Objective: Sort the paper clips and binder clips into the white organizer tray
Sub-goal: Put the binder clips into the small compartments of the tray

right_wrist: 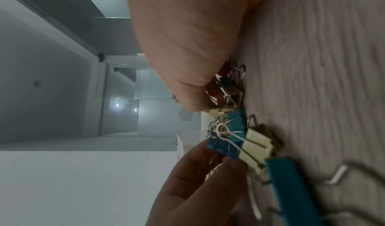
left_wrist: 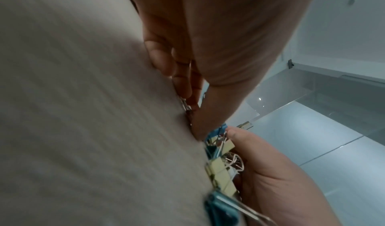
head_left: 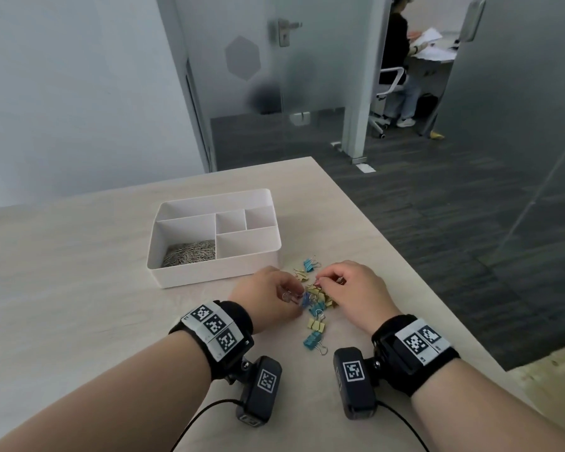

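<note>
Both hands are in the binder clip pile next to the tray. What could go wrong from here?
1. The binder clips lie bunched with wire handles crossing; lifting one may drag a neighbour along and drop it.
2. Only the near-left compartment of the white organizer tray holds paper clips; a binder clip tossed there would mix the sorts.
3. The left hand and right hand work very close together and may knock clips towards the table edge.

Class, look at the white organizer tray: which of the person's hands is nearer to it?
Left. The left hand lies just in front of the white organizer tray; the right hand sits farther right, across the binder clips.
</note>
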{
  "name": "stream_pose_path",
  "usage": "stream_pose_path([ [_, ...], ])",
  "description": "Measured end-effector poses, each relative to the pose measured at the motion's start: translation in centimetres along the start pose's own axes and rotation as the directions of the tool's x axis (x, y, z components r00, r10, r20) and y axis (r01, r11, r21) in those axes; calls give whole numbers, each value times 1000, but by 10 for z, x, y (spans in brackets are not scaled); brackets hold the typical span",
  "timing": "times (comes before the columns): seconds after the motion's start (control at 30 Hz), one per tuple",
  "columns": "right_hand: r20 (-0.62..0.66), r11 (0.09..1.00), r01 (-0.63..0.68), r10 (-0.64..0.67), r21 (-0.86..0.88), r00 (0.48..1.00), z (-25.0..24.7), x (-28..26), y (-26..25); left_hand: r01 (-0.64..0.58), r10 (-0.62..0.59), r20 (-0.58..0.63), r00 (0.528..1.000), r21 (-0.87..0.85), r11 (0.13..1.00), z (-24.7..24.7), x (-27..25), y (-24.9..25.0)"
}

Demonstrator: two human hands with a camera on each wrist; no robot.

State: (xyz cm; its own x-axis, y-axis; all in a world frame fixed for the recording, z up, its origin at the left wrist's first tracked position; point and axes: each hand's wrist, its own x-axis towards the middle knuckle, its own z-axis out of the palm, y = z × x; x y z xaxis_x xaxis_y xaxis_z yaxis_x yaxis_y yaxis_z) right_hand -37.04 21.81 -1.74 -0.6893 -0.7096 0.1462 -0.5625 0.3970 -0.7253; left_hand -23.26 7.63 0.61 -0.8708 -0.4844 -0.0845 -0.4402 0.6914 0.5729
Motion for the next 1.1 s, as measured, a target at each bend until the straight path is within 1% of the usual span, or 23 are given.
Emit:
stream_pose_path([
  [0.13,1,997,-19,19,68,1000,0,-1,1,39,-39,-38,998,-16,999,1,-2,0],
  [0.2,-9,988,-21,23,150,1000,-2,-3,1,66,-68,-65,996,-44,997,1,-2,-1],
  [0.33,-37,933,-16,32,359,999,-7,-8,-3,114,-132,-141,981,-128,985,0,-3,0],
  [0.4,-38,905,1,16,424,999,-8,-10,-5,121,-150,-165,975,-175,977,0,-3,-1],
  [0.43,-38,895,16,1,446,999,-8,-10,-6,119,-160,-170,972,-230,966,0,-2,-1],
  [0.47,-36,886,34,-20,462,999,-8,-11,-6,116,-175,-171,970,-310,944,0,-2,-2],
  [0.57,-18,868,73,-74,492,997,-7,-10,-7,109,-232,-166,958,-538,836,5,-1,2],
  [0.63,6,859,77,-93,507,996,-6,-9,-6,118,-276,-138,951,-664,738,8,0,6],
  [0.7,22,852,76,-102,519,995,-7,-9,-5,132,-313,-104,944,-750,648,10,2,8],
  [0.8,30,842,87,-121,532,992,-7,-9,-4,150,-329,-54,943,-812,564,10,5,9],
  [0.93,37,826,102,-147,555,988,-9,-9,-3,164,-298,19,954,-868,469,13,2,13],
  [1.1,82,827,113,-188,550,979,-6,-7,-2,196,-253,94,963,-888,417,16,-3,19],
])
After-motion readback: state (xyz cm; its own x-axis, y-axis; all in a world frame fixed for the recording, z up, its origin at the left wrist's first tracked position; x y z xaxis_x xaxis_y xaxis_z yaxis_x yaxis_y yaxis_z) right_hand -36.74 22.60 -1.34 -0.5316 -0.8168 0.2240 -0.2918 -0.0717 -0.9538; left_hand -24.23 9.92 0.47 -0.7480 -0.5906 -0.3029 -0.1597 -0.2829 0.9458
